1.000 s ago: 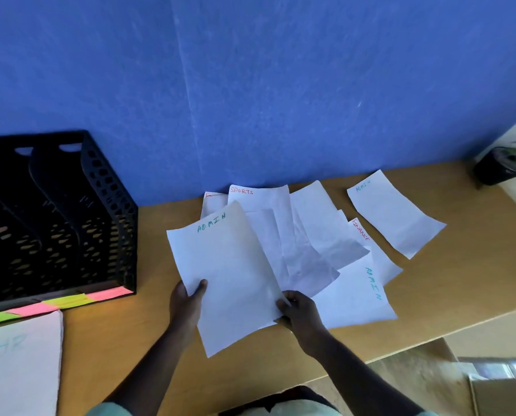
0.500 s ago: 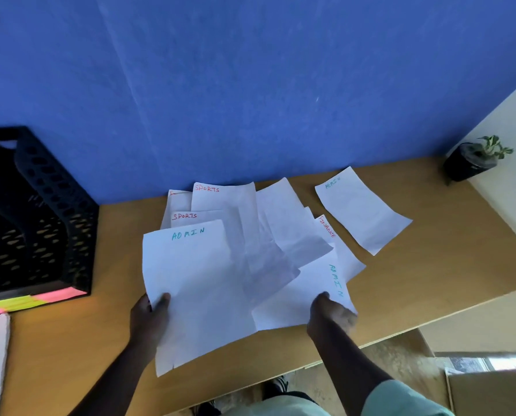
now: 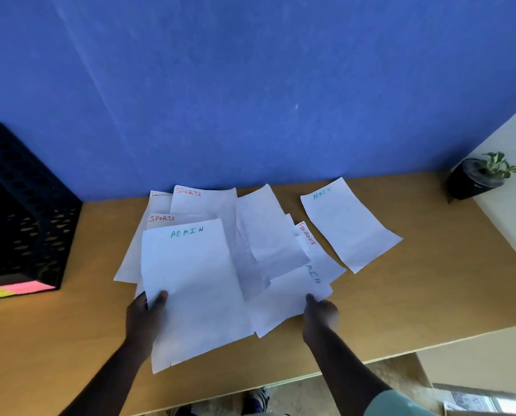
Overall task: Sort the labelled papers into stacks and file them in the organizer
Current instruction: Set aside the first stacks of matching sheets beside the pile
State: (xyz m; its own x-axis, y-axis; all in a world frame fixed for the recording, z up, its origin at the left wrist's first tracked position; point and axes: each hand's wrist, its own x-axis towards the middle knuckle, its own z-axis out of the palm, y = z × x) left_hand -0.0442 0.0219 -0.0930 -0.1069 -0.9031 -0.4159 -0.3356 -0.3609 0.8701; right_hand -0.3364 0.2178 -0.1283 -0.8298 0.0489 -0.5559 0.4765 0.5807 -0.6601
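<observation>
White labelled papers lie fanned out on the wooden desk. My left hand grips the left edge of the front ADMIN sheet, thumb on top. My right hand pinches the near corner of a second ADMIN sheet that is partly under other papers. Two SPORTS sheets and a FINANCE sheet show behind. A third ADMIN sheet lies apart at the right. The black mesh organizer stands at the left.
Pink and yellow sticky labels line the organizer's front base. A small potted plant sits at the back right corner. A blue wall backs the desk. The desk's near edge runs just below my right forearm.
My right hand let go of the front ADMIN sheet, moved right and took the corner of the second ADMIN sheet. The view swung right, so less of the organizer shows.
</observation>
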